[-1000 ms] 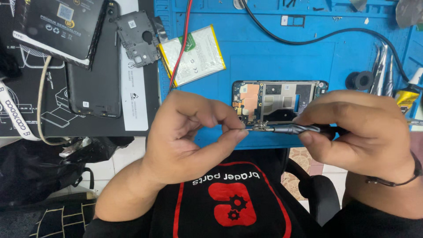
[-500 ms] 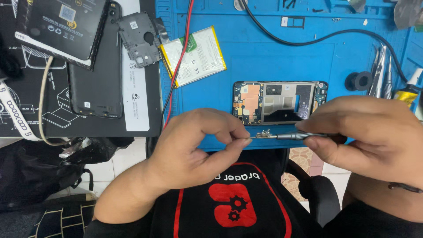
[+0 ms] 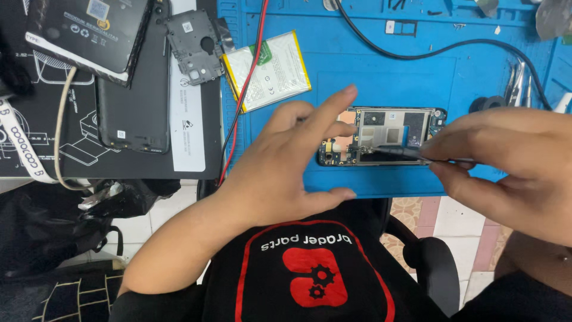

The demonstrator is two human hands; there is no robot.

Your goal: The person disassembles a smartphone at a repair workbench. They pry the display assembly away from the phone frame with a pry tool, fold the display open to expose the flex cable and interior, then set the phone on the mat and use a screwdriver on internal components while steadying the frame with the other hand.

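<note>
The right hand (image 3: 506,161) is pinching a thin tool (image 3: 396,152), its long axis pointing leftward from the fingers into the opened phone (image 3: 393,128); the left hand (image 3: 286,167) is hovering open beside it.

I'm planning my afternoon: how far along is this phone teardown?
Done: back cover, inner frame plate and battery lie off to the side. In hand: right hand works a tool on the opened phone; left hand open beside it. Left: the boards remain in the phone.

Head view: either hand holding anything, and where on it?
The right hand pinches a thin dark tool by its rear shaft, tip on the opened phone. The left hand is open, holding nothing.
</note>
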